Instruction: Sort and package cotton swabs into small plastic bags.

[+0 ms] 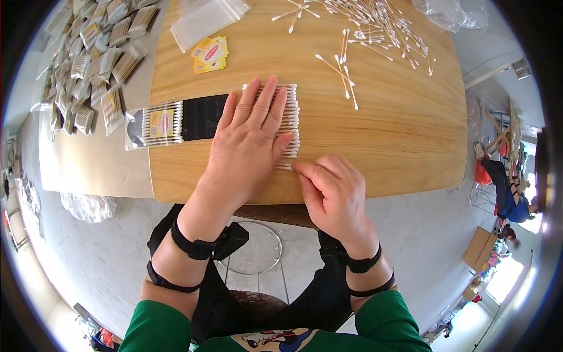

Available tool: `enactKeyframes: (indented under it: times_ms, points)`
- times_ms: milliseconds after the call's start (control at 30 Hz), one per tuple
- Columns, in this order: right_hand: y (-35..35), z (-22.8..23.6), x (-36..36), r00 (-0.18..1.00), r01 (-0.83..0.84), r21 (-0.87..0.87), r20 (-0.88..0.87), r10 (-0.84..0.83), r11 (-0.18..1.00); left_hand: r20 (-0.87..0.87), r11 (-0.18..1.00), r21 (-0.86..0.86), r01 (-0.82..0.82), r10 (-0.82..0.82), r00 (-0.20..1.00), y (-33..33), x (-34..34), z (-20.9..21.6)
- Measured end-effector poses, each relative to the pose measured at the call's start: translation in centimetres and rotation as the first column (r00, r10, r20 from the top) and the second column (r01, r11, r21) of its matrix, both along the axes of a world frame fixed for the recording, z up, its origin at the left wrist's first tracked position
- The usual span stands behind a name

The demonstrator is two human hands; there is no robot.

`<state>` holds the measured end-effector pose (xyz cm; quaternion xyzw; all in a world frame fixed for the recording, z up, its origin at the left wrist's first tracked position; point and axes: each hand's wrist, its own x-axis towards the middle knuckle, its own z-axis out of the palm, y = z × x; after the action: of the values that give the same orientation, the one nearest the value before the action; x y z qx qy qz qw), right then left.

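Note:
My left hand (246, 141) lies flat over a row of cotton swabs (291, 111), its fingers stretched toward the far side of the table. White tips stick out to the right of the hand; the rest of the row is hidden under it. At the near end of the row, my right hand (337, 190) pinches the tip of a cotton swab (284, 166) between thumb and forefinger. Left of my left hand runs a flat black strip (204, 118). It meets a clear bag (134, 130) holding side-by-side swabs and a yellow card (162, 124).
Filled swab packets (88, 67) are heaped at the far left. Yellow cards (210, 54) lie near empty clear bags (205, 20). Loose swabs (381, 26) scatter across the far right of the wooden table (387, 141). Below its edge stands a round stool (255, 249). Another person (507, 193) is at the right.

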<state>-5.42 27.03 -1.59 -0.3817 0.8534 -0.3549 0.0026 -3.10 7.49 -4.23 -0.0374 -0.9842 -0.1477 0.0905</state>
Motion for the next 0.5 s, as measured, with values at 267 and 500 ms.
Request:
enactKeyframes:
  times_ms: [267, 500]
  points:
    - [-0.41, -0.01, -0.03, 0.997, 0.076, -0.026, 0.025, -0.075, 0.997, 0.034, 1.000, 0.020, -0.008, 0.007, 0.999, 0.07, 0.00, 0.36]
    - [-0.38, -0.01, -0.20, 0.997, 0.068, -0.022, 0.034, -0.067, 0.997, 0.011, 1.000, -0.012, -0.007, 0.008, 1.000, 0.13, -0.04, 0.07]
